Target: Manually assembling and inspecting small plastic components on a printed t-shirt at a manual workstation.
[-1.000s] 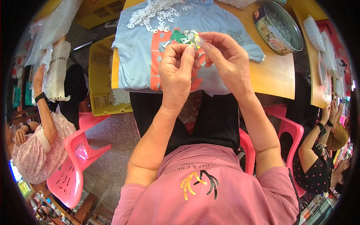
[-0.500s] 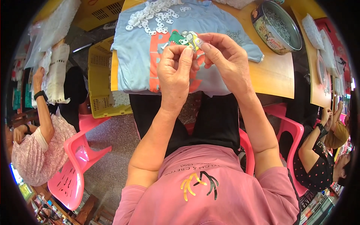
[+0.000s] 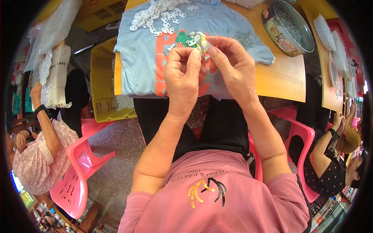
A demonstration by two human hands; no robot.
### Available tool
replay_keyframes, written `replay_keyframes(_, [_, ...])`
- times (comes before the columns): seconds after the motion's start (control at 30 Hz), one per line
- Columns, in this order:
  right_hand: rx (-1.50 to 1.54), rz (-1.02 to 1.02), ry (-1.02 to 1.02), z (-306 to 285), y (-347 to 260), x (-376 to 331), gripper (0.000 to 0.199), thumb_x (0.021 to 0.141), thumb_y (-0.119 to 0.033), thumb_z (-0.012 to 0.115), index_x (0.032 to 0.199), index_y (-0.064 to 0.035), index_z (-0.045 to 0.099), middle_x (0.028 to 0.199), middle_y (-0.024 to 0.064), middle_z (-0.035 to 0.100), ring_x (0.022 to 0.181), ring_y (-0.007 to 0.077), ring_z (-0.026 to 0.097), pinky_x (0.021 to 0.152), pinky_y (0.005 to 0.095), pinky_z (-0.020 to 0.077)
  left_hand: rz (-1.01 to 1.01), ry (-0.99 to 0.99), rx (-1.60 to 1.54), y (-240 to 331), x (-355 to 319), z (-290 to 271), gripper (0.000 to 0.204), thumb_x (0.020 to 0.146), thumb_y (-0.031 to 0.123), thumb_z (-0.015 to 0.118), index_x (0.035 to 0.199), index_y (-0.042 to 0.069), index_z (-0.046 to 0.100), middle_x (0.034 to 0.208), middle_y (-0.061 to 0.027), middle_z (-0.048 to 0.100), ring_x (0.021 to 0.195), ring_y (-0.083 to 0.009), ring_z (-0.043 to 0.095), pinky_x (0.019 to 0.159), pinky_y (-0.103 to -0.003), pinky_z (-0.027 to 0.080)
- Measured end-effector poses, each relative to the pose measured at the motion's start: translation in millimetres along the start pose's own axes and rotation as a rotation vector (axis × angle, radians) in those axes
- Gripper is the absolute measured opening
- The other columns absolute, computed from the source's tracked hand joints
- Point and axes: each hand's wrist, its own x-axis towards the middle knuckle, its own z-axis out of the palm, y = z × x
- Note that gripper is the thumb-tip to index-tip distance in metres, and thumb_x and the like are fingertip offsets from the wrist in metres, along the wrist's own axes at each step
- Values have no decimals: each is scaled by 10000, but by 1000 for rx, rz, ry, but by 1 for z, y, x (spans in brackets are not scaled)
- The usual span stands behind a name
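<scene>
My left hand [image 3: 183, 75] and my right hand [image 3: 232, 66] meet over a light blue garment [image 3: 147, 54] with an orange and green print, spread on the wooden table [image 3: 279, 81]. Between the fingertips of both hands sits a small white plastic piece [image 3: 203, 46]. A heap of similar white plastic pieces [image 3: 157, 15] lies on the garment just beyond my hands. Both hands pinch the piece with fingers closed.
A round tin [image 3: 289, 27] holding small pale parts stands at the table's right. A yellow crate [image 3: 103, 83] is left of the table. Pink plastic chairs [image 3: 77, 171] and seated people are on both sides, one at left [image 3: 35, 155], one at right [image 3: 330, 155].
Both hands stay together over the garment; the fingers have shifted slightly around the small white piece.
</scene>
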Motion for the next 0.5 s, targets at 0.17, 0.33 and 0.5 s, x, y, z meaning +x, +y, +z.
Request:
replay_keyframes(0.17, [-114, -102, -10, -3, 6, 5, 220, 953, -61, 633, 1156, 24, 637, 899, 20, 657, 705, 55, 578, 631, 206, 485, -16, 21, -40, 3, 2, 5, 78, 993, 101, 565, 988, 31, 532, 803, -15, 615, 670, -39, 561, 579, -185, 458])
replay_keyframes(0.33, [-115, -74, -33, 1, 4, 2, 220, 952, -62, 637, 1153, 26, 636, 915, 17, 662, 721, 53, 584, 652, 209, 499, 23, 4, -21, -1, 2, 0, 83, 995, 108, 567, 988, 31, 535, 787, -10, 611, 663, -39, 558, 569, -183, 443])
replay_keyframes(0.5, [-47, -22, 19, 4, 4, 1, 217, 953, -60, 634, 1151, 29, 636, 928, 25, 668, 740, 64, 599, 670, 214, 512, -7, 20, -21, -1, 3, 3, 104, 992, 128, 594, 985, 32, 555, 780, -8, 616, 645, -41, 551, 577, -185, 442])
